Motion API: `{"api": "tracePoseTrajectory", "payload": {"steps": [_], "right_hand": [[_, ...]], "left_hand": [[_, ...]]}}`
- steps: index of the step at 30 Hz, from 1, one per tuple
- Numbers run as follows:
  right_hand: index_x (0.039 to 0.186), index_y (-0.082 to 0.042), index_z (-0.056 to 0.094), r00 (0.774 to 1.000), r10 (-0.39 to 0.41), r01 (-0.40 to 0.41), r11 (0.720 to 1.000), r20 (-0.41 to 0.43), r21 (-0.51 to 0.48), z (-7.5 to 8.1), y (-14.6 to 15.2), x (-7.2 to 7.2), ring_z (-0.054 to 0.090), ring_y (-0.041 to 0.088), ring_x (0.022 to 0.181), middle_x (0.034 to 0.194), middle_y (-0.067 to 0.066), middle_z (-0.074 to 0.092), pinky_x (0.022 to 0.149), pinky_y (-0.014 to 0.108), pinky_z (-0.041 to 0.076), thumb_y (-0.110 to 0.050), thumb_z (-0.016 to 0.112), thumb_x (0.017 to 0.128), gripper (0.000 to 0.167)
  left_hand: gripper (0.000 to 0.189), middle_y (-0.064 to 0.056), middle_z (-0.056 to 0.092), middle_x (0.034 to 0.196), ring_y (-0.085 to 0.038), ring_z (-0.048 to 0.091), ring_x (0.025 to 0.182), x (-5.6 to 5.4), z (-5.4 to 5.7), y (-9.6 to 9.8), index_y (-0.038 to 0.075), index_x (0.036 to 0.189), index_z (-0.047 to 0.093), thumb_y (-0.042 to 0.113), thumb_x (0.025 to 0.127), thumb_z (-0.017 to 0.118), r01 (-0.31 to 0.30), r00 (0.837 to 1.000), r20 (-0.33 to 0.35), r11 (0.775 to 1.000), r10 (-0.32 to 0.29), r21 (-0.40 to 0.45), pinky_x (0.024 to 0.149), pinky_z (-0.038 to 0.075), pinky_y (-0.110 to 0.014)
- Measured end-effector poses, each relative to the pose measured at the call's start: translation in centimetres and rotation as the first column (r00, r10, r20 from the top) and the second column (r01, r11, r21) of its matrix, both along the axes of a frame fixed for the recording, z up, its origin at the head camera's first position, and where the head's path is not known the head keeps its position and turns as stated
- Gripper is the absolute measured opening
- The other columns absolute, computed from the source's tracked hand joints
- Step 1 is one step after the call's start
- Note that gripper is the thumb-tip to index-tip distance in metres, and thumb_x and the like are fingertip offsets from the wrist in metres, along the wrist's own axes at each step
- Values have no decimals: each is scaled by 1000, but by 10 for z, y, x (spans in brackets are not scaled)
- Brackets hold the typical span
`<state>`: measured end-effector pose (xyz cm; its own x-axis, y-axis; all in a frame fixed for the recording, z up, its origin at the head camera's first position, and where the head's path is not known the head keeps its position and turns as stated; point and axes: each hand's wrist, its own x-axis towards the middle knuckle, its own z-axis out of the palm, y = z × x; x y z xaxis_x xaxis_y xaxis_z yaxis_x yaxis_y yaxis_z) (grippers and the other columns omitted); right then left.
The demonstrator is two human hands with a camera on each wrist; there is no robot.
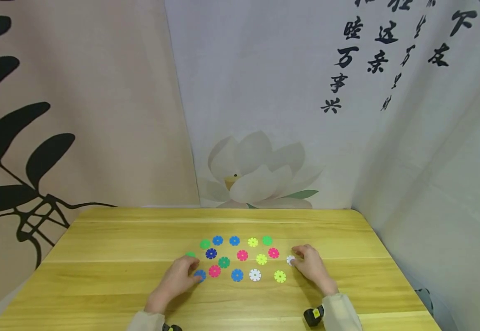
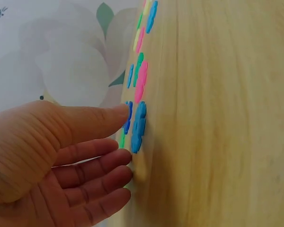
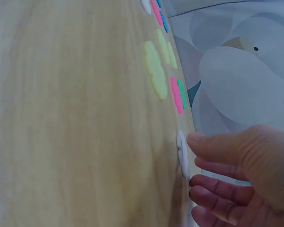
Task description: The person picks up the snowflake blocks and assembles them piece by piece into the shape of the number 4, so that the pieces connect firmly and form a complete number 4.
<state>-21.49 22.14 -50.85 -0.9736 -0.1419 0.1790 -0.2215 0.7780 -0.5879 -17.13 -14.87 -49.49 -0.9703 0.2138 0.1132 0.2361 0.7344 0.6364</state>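
Several flat, notched interlocking plastic discs lie spread over a wooden table (image 1: 240, 303). At the left end of the group is my left hand (image 1: 179, 276), palm sideways, its fingers loosely bent and thumb apart. Beside its thumb lies a blue disc (image 1: 200, 275); a green disc (image 1: 191, 254) sits just beyond its fingers, partly hidden. My right hand (image 1: 312, 266) is at the right end, next to a white disc (image 1: 290, 260). In the right wrist view its thumb comes close to that white disc (image 3: 182, 153); whether it touches cannot be told. Neither hand grips anything visible.
Between the hands lie pink (image 1: 242, 255), yellow (image 1: 280, 276), dark blue (image 1: 211, 253) and a second white disc (image 1: 255, 275). Behind the table's far edge hangs a printed curtain (image 1: 265, 115). Black devices (image 1: 313, 316) are strapped at both wrists.
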Motion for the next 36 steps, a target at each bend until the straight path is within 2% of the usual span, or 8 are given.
{"api": "tracePoseTrajectory", "payload": {"steps": [11,16,20,23,30,36], "right_hand": [[89,2,66,1000,8,-9,1000,20,22,1,-5,-3,53,18,74,82,6,56,66,32,50,0,75,74,18],[86,3,62,996,2,-2,1000,86,0,5,-5,-7,52,17,71,78,5,57,63,29,48,1,76,72,20],[85,2,60,988,-34,38,999,149,-22,5,-4,-10,50,16,69,76,5,55,60,27,45,0,78,71,23],[83,0,58,985,-52,58,998,164,-35,5,-4,-11,48,16,68,74,5,54,59,26,44,0,78,69,24],[80,-2,56,990,-53,63,995,128,-77,3,-5,-7,47,15,66,72,4,54,58,25,43,1,79,69,26],[76,-1,59,997,-52,61,988,63,-145,1,-5,-4,51,12,63,68,2,57,55,21,45,8,74,71,18]], "left_hand": [[30,-2,59,83,-15,56,78,-4,-7,0,-3,92,68,7,67,80,22,1000,-11,999,-23,-43,73,55,-35],[23,-2,58,81,-15,56,75,-5,-6,1,-2,88,68,2,68,79,24,1000,-5,999,-25,-36,70,55,-32],[21,-3,58,80,-15,56,75,-7,-5,2,-1,86,66,1,69,78,26,999,19,999,-26,-23,69,54,-31],[21,-3,57,79,-15,53,74,-8,-4,2,0,84,64,0,69,78,27,999,28,999,-26,-20,67,52,-30],[24,-2,52,77,-14,48,72,-8,-2,1,2,82,59,-1,67,79,44,997,56,999,-44,1,63,47,-25],[28,-2,52,76,-15,48,71,-11,-5,-1,3,82,56,-5,66,77,82,995,60,995,-86,57,60,46,-22]]}}
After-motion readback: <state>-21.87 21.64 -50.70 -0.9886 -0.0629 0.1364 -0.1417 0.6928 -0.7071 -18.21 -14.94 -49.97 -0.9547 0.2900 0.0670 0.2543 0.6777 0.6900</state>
